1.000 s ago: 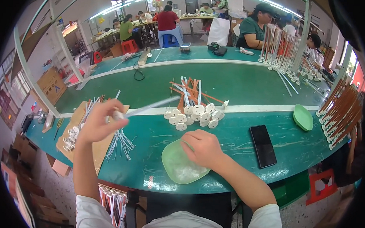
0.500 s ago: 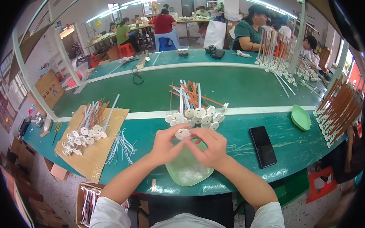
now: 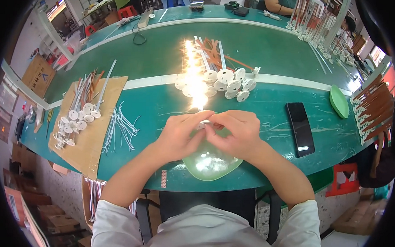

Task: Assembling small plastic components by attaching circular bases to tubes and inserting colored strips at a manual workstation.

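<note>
Between the fingertips of both hands is a small white round disc point(image 3: 203, 124), tilted and partly covered by the fingers. My left hand point(image 3: 176, 135) pinches it from the left, while my right hand point(image 3: 236, 130) pinches at its right side. From the disc a strip point(image 3: 193, 73) glows brilliant white-yellow, pointing away from me; the glare hides its outline and part of the pile behind. Under my hands stands a light green bowl point(image 3: 211, 169) holding clear, shiny small material. Just beyond lies a pile of white discs point(image 3: 227, 81) with brown and white strips attached.
Cardboard point(image 3: 90, 152) at left bears more discs with strips, and a bundle of white wires point(image 3: 121, 127) lies beside it. Toward the right are a black phone point(image 3: 300, 129), a green dish point(image 3: 338, 102) and a row of brown strips point(image 3: 376, 108). A co-worker's arm point(image 3: 277, 6) rests across the table.
The strip at the held disc now glows brightly; no glow showed before. The disc has tilted from face-on to nearly edge-on. My view has tipped downward.
</note>
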Demonstrator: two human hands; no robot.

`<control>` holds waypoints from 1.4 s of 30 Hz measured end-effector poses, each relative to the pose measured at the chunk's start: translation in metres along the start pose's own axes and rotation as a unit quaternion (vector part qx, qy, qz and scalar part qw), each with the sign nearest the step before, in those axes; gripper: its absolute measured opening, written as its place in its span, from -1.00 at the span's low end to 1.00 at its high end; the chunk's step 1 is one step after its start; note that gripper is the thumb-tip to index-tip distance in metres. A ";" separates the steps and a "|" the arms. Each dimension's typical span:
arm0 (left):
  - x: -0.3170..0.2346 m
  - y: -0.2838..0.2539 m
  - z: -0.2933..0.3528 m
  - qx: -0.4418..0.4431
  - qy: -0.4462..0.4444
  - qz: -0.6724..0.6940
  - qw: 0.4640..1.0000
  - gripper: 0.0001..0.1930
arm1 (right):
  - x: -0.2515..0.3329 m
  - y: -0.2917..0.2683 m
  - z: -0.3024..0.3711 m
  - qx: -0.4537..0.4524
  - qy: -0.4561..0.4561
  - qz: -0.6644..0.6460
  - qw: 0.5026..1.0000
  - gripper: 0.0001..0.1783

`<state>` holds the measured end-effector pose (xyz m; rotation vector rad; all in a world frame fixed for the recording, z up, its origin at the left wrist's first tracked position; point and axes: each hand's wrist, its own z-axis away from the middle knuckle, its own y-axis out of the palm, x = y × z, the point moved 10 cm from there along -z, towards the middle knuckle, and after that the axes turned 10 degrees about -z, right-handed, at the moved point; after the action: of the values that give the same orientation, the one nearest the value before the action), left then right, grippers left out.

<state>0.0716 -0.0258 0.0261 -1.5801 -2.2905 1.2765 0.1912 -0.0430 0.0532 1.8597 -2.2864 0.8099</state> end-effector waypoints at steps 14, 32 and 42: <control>-0.003 -0.001 0.000 0.018 -0.020 -0.016 1.000 -0.59 | -0.004 0.005 -0.001 0.020 0.041 -0.048 0.998 -0.87; -0.006 -0.052 0.010 -0.237 0.000 -0.002 0.972 -0.64 | 0.010 -0.003 -0.008 0.008 -0.019 -0.074 0.997 -0.71; -0.025 -0.059 0.011 -0.233 0.075 -0.081 0.966 -0.69 | 0.017 -0.011 -0.012 -0.005 -0.060 -0.039 0.997 -0.73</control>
<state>0.0343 -0.0592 0.0679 -1.4948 -2.6823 0.5824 0.1936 -0.0546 0.0736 2.0315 -2.2636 0.6937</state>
